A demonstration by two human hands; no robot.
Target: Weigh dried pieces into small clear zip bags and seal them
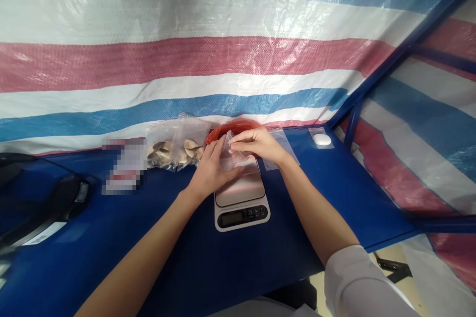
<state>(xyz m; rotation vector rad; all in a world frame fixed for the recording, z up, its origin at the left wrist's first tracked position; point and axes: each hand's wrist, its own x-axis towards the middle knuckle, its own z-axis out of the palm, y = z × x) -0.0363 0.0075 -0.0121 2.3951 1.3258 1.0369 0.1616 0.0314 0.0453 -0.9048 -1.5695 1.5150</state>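
A blue, white and red striped tarpaulin (223,54) hangs behind the blue bench (226,262), beside a blue metal frame (403,47). A black device (69,189) lies at the left; a smooth white oval object (322,139) sits toward the right.

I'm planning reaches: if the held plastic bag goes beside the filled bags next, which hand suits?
Probably the left hand: it's nearer the filled bags and touches the held plastic bag. The right hand, pinching the bag's top, lies farther away.

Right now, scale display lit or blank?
Looks blank: the display on the scale shows dark, no readable digits. Can't tell if it's powered.
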